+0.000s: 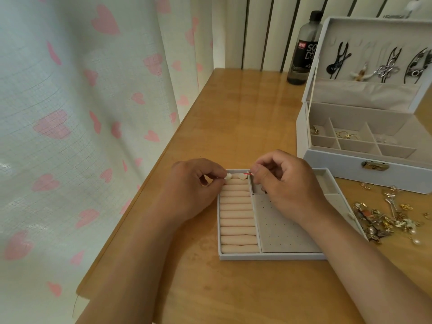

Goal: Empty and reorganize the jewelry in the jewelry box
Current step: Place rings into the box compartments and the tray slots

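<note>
Head view: both hands work at the far end of the tray [268, 256] on the wooden table [233, 108].

The left hand [194, 185] pinches a small cream piece [228, 176] at the top ring roll [236, 182]. The right hand [287, 183] pinches a thin red-tipped item [248, 174], perhaps an earring, beside it. The open jewelry box [350, 160] stands behind on the right, with loose jewelry [383, 220] heaped in front of it.

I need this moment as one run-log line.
left hand: pinches white piece | right hand: pinches red-edged piece | where: tray, far roll | box: open | pile: on table
</note>
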